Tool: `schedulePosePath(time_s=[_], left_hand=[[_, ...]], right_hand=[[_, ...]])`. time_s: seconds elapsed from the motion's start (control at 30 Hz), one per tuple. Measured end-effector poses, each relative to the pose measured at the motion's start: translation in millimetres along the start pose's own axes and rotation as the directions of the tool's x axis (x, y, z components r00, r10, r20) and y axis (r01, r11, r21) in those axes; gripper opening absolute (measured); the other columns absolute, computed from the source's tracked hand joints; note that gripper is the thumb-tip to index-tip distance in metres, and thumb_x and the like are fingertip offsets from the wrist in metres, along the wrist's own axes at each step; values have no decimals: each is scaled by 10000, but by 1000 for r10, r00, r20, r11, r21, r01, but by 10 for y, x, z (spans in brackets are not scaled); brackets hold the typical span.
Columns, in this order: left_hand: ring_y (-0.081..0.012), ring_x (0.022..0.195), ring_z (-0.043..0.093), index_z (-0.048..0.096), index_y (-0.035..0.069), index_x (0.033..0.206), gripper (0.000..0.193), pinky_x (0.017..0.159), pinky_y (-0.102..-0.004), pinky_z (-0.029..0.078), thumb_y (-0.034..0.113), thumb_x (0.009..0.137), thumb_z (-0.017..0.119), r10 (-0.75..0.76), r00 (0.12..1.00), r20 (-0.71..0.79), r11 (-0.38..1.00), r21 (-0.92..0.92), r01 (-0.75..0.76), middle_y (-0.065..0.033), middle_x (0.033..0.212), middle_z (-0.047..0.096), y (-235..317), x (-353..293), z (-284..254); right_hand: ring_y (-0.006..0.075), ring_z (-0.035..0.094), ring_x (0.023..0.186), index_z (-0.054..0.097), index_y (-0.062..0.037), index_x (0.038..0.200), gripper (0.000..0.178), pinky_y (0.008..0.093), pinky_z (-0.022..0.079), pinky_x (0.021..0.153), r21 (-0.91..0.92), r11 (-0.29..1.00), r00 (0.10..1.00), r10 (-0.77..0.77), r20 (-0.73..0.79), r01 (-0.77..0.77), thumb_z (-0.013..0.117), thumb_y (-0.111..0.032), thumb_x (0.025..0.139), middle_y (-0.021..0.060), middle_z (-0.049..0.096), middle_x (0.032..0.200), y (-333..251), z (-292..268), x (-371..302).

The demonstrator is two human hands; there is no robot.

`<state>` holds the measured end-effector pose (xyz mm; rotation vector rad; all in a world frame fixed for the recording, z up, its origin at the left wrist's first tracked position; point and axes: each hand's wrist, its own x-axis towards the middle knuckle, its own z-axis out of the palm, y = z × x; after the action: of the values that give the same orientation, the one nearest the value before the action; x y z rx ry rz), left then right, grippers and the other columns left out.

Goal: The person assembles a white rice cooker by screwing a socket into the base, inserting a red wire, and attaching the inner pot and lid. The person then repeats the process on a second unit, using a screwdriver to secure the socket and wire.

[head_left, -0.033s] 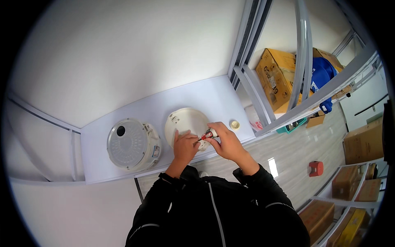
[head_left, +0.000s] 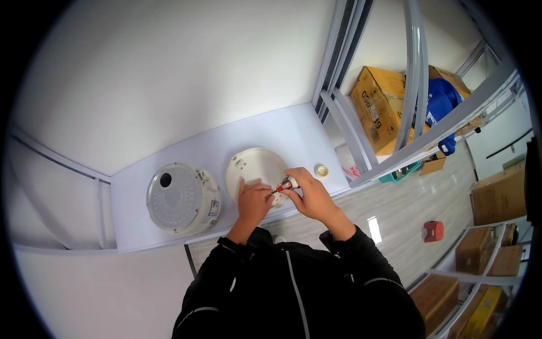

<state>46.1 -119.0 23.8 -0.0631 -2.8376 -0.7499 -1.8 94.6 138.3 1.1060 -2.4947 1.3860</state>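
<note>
A round, shallow cream-white plastic cover (head_left: 257, 164) lies on the table with its hollow side up. Small fittings show at its far left and near right rim. My left hand (head_left: 254, 202) rests on its near part, fingers stretched apart, some of them close to a screwdriver tip. In my right hand (head_left: 314, 196) is a screwdriver (head_left: 287, 185) with a red and pale handle, gripped and slanting down to the left toward the cover's near right rim. What the tip touches is too small to make out.
Left of the cover stands a round white appliance (head_left: 176, 198) with a grey, patterned top and a dark hole. A small round container (head_left: 322, 171) sits at the table's right. Beyond are metal rails (head_left: 418, 73), cardboard boxes (head_left: 379, 107) and a red stool (head_left: 433, 231).
</note>
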Motion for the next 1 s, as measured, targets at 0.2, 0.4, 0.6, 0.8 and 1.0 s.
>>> schedulePosePath(time_s=[0.2,0.4,0.6,0.8,1.0], left_hand=[[-213,1350,629,866,182,980,140,1295,-581,244,238,855,838,-3,999,37,1000,-3,3,59,1134,792,-9,8,-9],[-214,1349,621,868,181,984,151,1278,-571,274,245,850,842,-4,999,31,1000,-13,5,57,1136,791,-24,4,4],[-208,1353,616,870,184,983,149,1276,-565,276,244,849,843,-10,1000,14,1000,-17,10,62,1135,790,-18,-6,19],[-199,1358,612,871,192,984,147,1277,-570,270,247,851,842,-14,1000,16,1000,-18,14,66,1137,789,-11,-12,21],[-197,1355,613,872,208,983,137,1276,-574,268,250,856,839,-7,1000,22,1000,0,7,74,1129,789,-24,-6,37]], right_hand=[[437,689,1003,567,-69,1373,485,470,570,812,-5,1000,999,-22,-30,22,782,-102,940,179,657,1234,40,25,-39],[436,687,1037,546,-45,1359,486,442,573,851,-15,1000,1000,-16,6,16,802,-119,953,195,661,1243,51,33,-42],[429,688,1026,555,-43,1344,481,438,574,849,-10,1000,1000,7,-8,-7,809,-117,942,191,661,1227,38,49,-53],[427,689,1025,555,-45,1344,485,441,572,843,-29,999,1000,-16,-7,16,810,-110,936,187,663,1221,41,54,-53],[399,693,1018,615,-68,1310,428,433,575,831,-47,995,996,-84,24,85,812,-120,935,177,664,1222,-23,19,1]])
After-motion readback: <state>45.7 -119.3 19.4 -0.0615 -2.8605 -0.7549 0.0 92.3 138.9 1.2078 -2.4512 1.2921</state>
